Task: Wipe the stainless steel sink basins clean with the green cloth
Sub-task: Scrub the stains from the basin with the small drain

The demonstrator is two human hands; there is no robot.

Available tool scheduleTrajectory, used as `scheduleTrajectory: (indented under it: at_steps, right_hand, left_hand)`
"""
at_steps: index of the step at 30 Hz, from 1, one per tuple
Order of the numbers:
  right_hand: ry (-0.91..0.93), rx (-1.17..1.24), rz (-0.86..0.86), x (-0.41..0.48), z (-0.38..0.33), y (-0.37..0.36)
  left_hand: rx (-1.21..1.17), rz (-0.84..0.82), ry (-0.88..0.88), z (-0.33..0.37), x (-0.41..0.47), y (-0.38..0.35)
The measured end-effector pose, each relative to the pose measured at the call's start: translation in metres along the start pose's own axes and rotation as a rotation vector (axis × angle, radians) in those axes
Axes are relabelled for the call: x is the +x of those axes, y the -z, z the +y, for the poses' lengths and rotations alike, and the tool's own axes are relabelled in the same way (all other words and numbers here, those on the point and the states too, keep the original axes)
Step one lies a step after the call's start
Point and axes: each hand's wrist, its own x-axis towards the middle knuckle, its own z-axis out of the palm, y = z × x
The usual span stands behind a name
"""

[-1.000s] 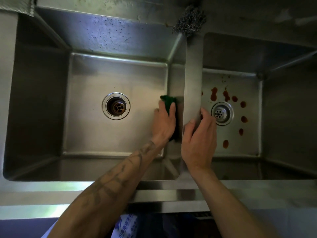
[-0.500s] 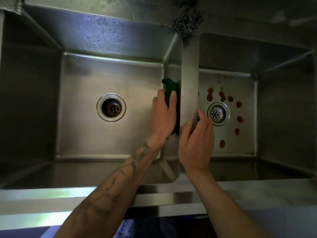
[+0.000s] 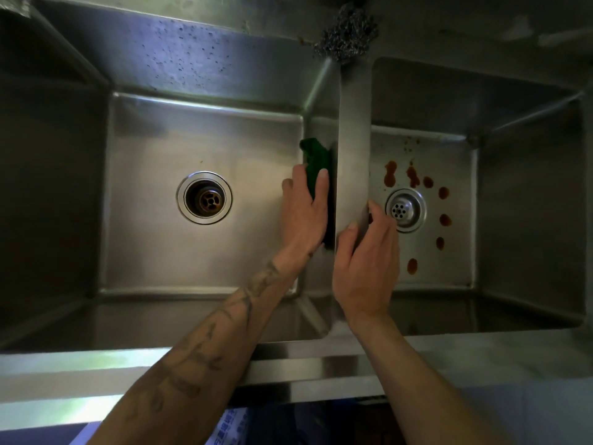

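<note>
I look down into a double stainless steel sink. My left hand [image 3: 305,213] presses the green cloth [image 3: 316,162] flat against the right wall of the left basin [image 3: 154,149], beside the divider [image 3: 353,149]. The cloth sticks out beyond my fingertips. My right hand [image 3: 365,261] rests on the divider with the thumb on its top and the fingers hanging over into the right basin [image 3: 455,252]. Several reddish-brown stains [image 3: 390,175] lie around the right basin's drain strainer [image 3: 405,209].
The left basin's open drain [image 3: 204,198] sits mid-floor. A steel wool scourer [image 3: 345,36] lies on the back ledge above the divider. The sink's front rim [image 3: 288,361] runs across below my forearms.
My left hand has slid the green cloth further along the divider wall, away from me. My right hand has stayed on the divider.
</note>
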Motion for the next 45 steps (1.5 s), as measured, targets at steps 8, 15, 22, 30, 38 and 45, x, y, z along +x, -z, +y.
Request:
scheduleTrajectory:
  at_steps: [8,15,22,30,38,45]
  right_hand:
    - [0.0,-0.014,0.004,0.001,-0.002,0.001]
    - [0.001,-0.044,0.01,0.0,-0.001,0.001]
    - [0.0,-0.016,0.001,-0.001,-0.001,0.0]
    - [-0.007,-0.014,0.012,0.0,-0.001,-0.001]
    - [-0.016,0.006,-0.002,-0.001,-0.001,-0.001]
    - [-0.024,0.018,-0.005,-0.001,-0.001,-0.001]
  left_hand:
    - [0.122,-0.092,0.286,0.012,0.032,0.002]
    - [0.013,0.01,0.105,0.024,0.027,-0.002]
    - [0.052,0.018,0.051,0.047,0.032,-0.001]
    - [0.052,-0.01,0.143,0.04,0.046,-0.002]
    - [0.03,0.031,-0.012,0.018,0.033,-0.003]
    - [0.101,-0.041,0.252,0.01,0.07,-0.005]
